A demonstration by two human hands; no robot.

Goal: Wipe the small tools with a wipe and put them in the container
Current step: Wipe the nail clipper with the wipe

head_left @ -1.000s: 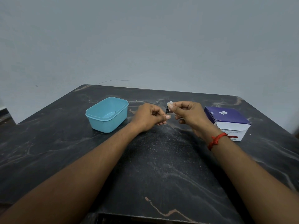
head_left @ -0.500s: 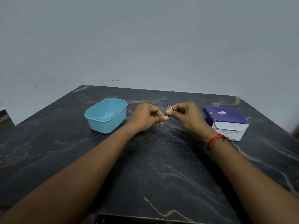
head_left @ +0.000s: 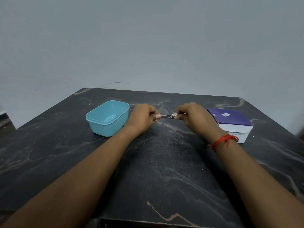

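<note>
My left hand (head_left: 143,117) pinches one end of a small metal tool (head_left: 166,116), which looks like a nail clipper and lies level between both hands above the table. My right hand (head_left: 194,118) pinches a small white wipe (head_left: 174,114) against the tool's other end. A light blue plastic container (head_left: 107,118) stands open on the table just left of my left hand. A small pale object shows faintly on its floor; what it is cannot be made out.
A purple and white box (head_left: 230,123) of wipes sits at the right, close to my right wrist. The dark marble table (head_left: 161,170) stretches toward me, and a grey wall stands behind its far edge.
The tool has turned from pointing up to lying level between my hands. My right hand has shifted slightly right, with the wipe now at the tool's right end.
</note>
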